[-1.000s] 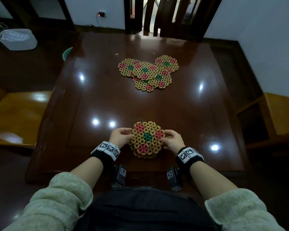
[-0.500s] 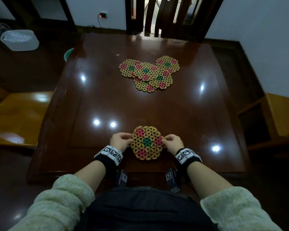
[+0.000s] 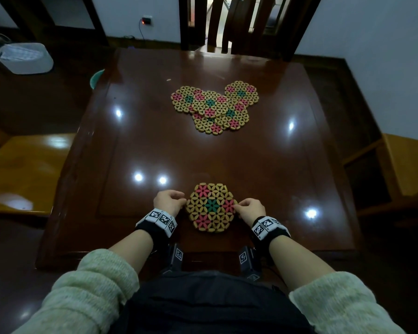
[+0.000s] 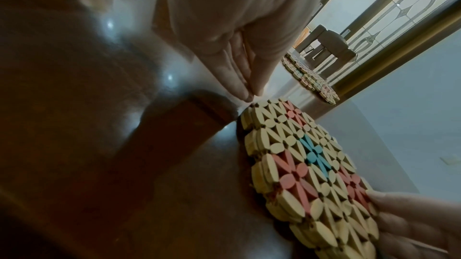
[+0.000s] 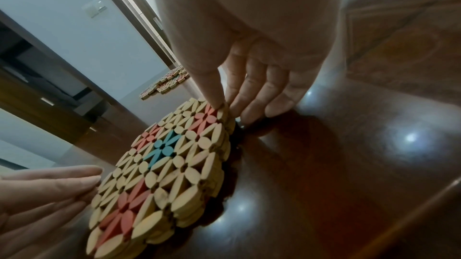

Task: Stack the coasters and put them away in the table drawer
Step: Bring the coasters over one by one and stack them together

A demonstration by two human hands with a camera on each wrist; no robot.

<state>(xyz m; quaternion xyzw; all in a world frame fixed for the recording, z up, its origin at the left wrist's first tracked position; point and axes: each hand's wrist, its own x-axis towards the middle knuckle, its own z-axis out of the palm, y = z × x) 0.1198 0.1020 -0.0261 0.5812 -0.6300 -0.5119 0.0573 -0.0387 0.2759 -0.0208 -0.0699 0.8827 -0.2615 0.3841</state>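
Note:
A stack of hexagonal bamboo coasters [image 3: 211, 207] with pink and teal flowers lies flat near the table's front edge. My left hand [image 3: 169, 202] rests at its left side, straight fingers [image 4: 239, 81] touching the edge of the stack [image 4: 306, 164]. At the stack's right side is my right hand [image 3: 250, 208]. It pinches the rim of the stack [image 5: 162, 164], thumb [image 5: 217, 103] on top and fingers down beside it. A loose pile of overlapping coasters [image 3: 215, 107] lies farther back. No drawer is in view.
The glossy dark wooden table [image 3: 275, 165] has a high-backed chair [image 3: 227, 20] at its far side. Wooden seats stand to the left [image 3: 22, 169] and right [image 3: 408, 169]. A white bin [image 3: 22, 57] sits on the floor at the back left.
The stack's layers were slightly offset and now sit in line. Both hands have stayed at its sides, shifting only a little.

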